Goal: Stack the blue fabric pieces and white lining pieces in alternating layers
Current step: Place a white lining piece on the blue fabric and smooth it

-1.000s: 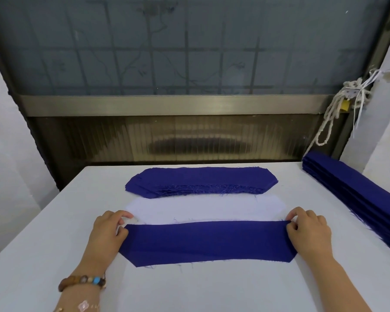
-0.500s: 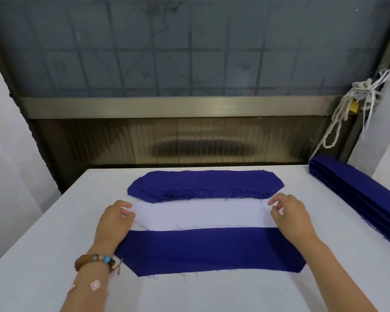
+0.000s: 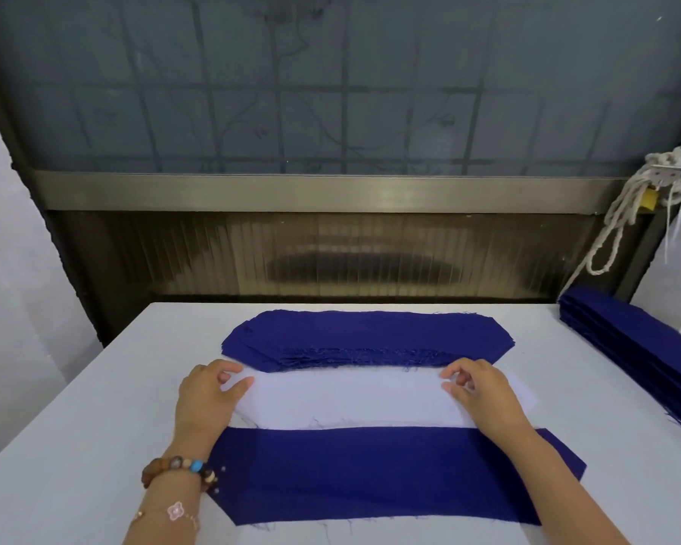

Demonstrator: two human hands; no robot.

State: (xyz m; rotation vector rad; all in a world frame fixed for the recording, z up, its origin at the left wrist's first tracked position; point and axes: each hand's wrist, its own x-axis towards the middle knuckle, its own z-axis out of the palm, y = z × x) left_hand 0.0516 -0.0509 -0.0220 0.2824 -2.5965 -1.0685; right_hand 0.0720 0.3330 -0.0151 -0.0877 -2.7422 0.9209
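Matt woven blue fabric piece (image 3: 370, 474), frayed and thready along the edges. Thin, smooth white lining (image 3: 346, 399) at twelve o'clock of it. Brushed metal rail (image 3: 311, 194) farther on, twisted rope (image 3: 622, 214) at two o'clock, wooden-bead bracelet (image 3: 177, 468) at seven.

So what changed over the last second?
Both hands let go of the ends of the near blue piece and moved forward onto the white lining piece: left hand at its left end, right hand at its right end, grip unclear. Near blue piece, far blue stack and right-side stack stayed put.
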